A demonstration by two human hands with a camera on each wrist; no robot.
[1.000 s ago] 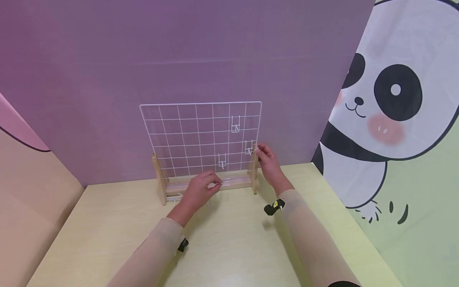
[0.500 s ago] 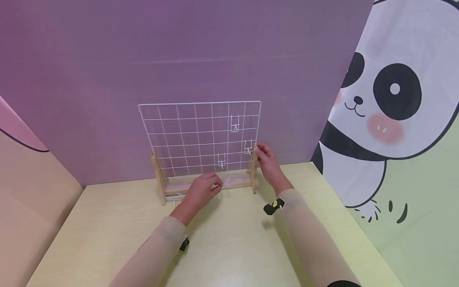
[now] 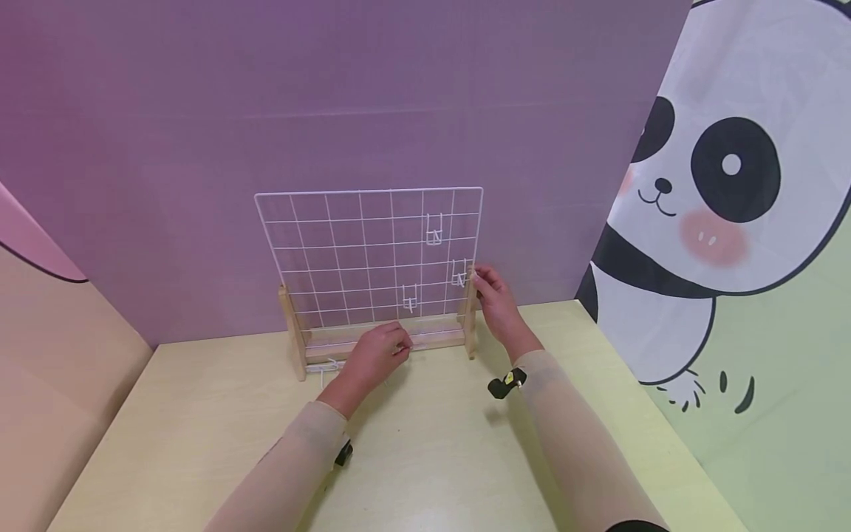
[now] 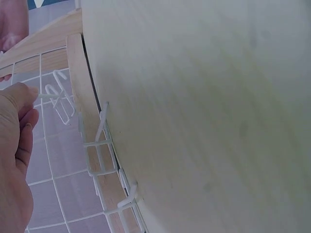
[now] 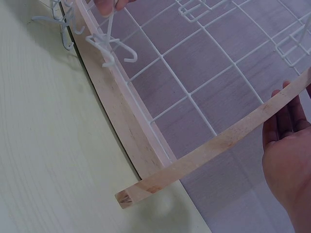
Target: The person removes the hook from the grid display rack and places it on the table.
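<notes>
A white wire grid panel (image 3: 346,244) stands in a wooden stand (image 5: 209,145). My left hand (image 3: 379,355) is low in front of it, pinching a white wire hook (image 5: 108,46) between thumb and fingers; the hook's prongs point away from the fingertips in the right wrist view. At the right side, my right hand (image 3: 500,301) grips the stand's upright (image 3: 470,318) near its top, with fingers behind the wood. Three hooks hang on the grid's right half: an upper hook (image 3: 434,230), a right hook (image 3: 459,273) and a lower hook (image 3: 409,298).
More white wire hooks (image 4: 102,145) lie by the base at the stand's left end, partly behind my left hand in the head view. The stand rests on a pale wooden table (image 3: 425,458) before a purple backdrop (image 3: 372,89). A panda picture (image 3: 705,185) covers the right wall.
My left hand has dropped slightly lower in front of the stand's base, still pinching the hook. The right hand stays at the upright, and the hanging hooks keep their places.
</notes>
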